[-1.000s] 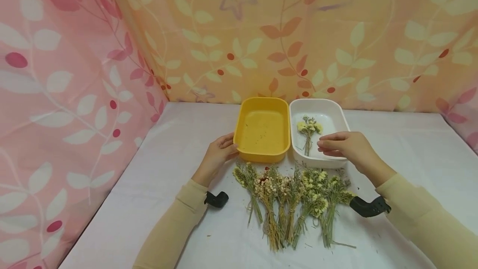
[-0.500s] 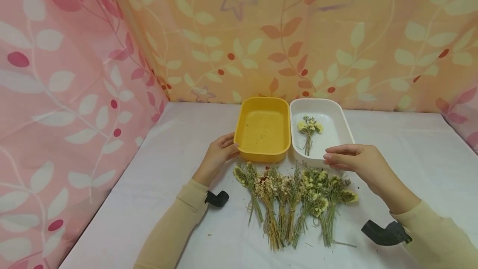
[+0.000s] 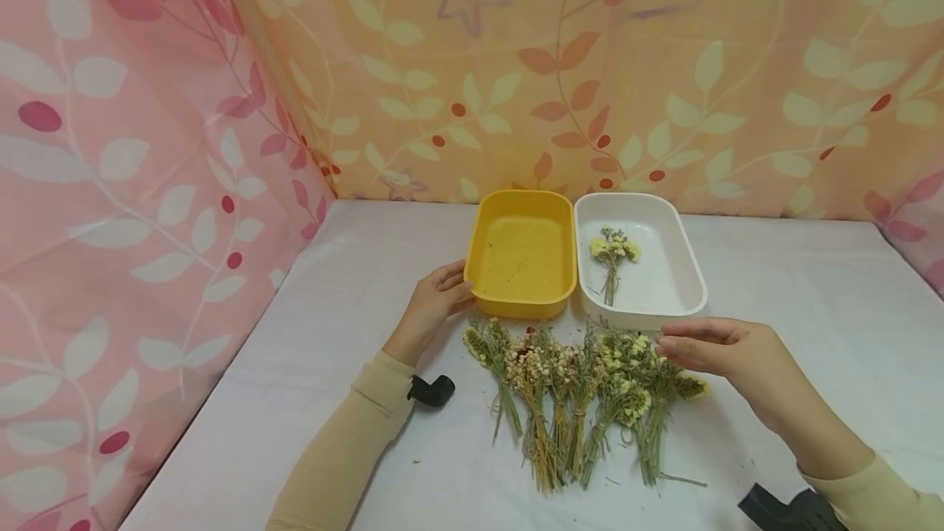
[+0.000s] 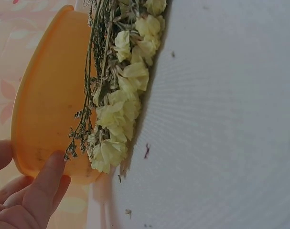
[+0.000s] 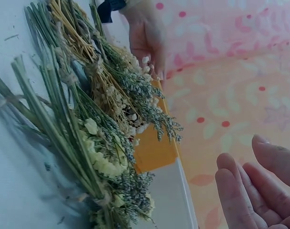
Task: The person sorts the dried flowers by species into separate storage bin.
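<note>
Loosely side by side, dried flower bunches (image 3: 536,375) lie on the white table (image 3: 442,482), papery blooms toward the tubs, brittle stems tied with twine. Just beyond stand a smooth, round-cornered yellow tub (image 3: 519,310) and a white tub (image 3: 664,269) containing a small bunch (image 3: 614,252). The left hand (image 3: 433,301) touches the yellow tub's near-left corner, fingers relaxed; the right hand (image 3: 741,359) hovers empty near the row's right end, thumb and fingers apart.

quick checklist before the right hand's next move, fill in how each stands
1. Right hand free: ok, holds nothing.
2. Left hand on yellow tray: ok, touches its side.
3. Room in white tray: ok, only one flower bunch inside.
4. Yellow tray clean: not ok, specks on its floor.
5. Loose bunches apart: not ok, they crowd together.
6. Each loose bunch tied: cannot tell, stems overlap.
</note>
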A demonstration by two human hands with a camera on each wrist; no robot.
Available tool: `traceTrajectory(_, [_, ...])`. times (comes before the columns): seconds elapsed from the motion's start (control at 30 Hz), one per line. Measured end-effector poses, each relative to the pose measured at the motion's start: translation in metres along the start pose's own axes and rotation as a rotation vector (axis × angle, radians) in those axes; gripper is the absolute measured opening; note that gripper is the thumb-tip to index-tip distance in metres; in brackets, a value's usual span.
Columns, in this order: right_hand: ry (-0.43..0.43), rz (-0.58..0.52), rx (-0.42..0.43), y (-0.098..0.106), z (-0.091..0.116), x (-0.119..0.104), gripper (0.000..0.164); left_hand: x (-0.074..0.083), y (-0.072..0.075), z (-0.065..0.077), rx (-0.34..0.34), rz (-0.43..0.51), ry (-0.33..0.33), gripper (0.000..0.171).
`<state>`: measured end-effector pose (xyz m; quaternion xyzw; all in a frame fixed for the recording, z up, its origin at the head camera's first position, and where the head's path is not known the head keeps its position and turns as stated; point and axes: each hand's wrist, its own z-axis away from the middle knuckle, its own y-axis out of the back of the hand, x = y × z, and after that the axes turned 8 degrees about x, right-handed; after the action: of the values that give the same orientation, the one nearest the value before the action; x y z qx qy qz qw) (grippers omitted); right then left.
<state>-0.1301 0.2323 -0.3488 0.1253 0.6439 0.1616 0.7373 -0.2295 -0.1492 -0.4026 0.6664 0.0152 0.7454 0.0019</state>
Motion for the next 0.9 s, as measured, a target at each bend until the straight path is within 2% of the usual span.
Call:
traceTrajectory(0.1, [0.004, -0.033, 0.002, 0.002, 0.005, 0.008, 0.023, -0.002, -0.001, -0.001, -0.007, 0.012, 0.001, 0.051])
traceTrajectory(0.43, [-0.078, -0.146, -0.009, 0.000, 0.017, 0.033, 0.022, -0.003, -0.003, -0.001, -0.002, 0.011, 0.003, 0.052])
traceTrajectory(0.63, [-0.139, -0.142, -0.027, -0.003, 0.023, 0.043, 0.024, -0.002, -0.003, -0.001, 0.020, 0.014, 0.016, 0.051])
traceTrajectory(0.9, [-0.230, -0.119, -0.030, -0.005, 0.027, 0.051, 0.035, -0.001, -0.002, -0.001, 0.018, 0.018, 0.012, 0.052])
